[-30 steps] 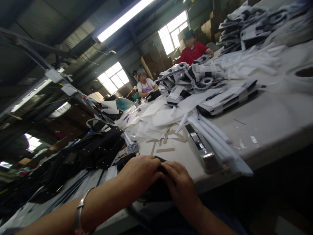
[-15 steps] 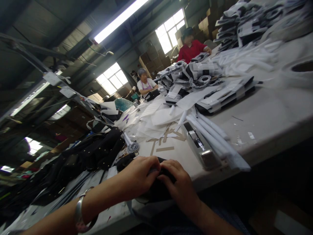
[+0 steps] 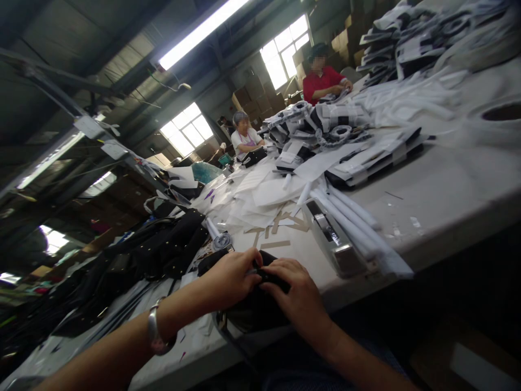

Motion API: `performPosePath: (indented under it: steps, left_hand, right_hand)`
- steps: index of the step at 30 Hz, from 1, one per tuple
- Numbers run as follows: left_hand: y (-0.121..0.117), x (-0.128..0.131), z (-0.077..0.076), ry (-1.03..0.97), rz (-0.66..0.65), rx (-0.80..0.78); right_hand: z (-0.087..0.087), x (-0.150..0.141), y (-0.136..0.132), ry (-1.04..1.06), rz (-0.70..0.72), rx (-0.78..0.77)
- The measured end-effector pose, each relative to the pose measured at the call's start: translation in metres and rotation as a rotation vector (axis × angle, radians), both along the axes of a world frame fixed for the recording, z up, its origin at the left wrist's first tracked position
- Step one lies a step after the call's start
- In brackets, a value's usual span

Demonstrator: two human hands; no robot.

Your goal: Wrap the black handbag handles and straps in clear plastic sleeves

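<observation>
**Both hands pinched on the black piece at the worktop's near edge**

Pinching from either side, my left hand (image 3: 230,277) and my right hand (image 3: 295,298) close on one dark, soft black piece (image 3: 256,312) low in the frame, a little left of centre. Each grip is clamped on it, fingertips meeting over its top edge. The piece lies directly under both hands, half over the edge of the worktop (image 3: 439,190) and sagging toward me; its long axis runs roughly left to right across the frame, from one hand to the other. Neither hand is nearer: both are on it. A silver bracelet (image 3: 157,334) sits on my left wrist.

Just right of my right hand lies one metal tool (image 3: 331,239), its length pointing up the frame, with white paper rolls (image 3: 358,222) beside it. A heap of black bags (image 3: 163,247) sits left of centre. Two other people work far up the worktop, one in a red shirt (image 3: 323,80), one in white (image 3: 246,139).
</observation>
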State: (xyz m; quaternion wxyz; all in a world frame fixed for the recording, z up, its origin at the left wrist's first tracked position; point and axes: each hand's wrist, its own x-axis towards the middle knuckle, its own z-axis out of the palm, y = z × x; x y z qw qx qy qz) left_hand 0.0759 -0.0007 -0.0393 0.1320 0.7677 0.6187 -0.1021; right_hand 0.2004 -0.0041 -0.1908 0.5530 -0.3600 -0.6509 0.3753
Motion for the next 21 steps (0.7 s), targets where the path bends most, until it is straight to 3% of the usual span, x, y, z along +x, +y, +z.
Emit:
performPosePath:
  steps: [5, 11, 14, 21]
  left_hand:
    - [-0.001, -0.009, 0.003, -0.038, -0.005, 0.083]
    - [-0.005, -0.028, 0.011, -0.322, 0.139, -0.169]
    - [-0.008, -0.029, 0.003, -0.356, 0.198, -0.128]
    - [-0.013, -0.013, -0.007, -0.142, -0.037, 0.141]
  right_hand:
    - [0.004, 0.002, 0.006, 0.040, 0.059, -0.037]
    - [-0.002, 0.004, 0.003, 0.100, 0.085, 0.027]
    - [-0.009, 0.001, 0.002, 0.152, 0.097, 0.065]
    - [-0.016, -0.004, 0.000, 0.190, 0.058, 0.123]
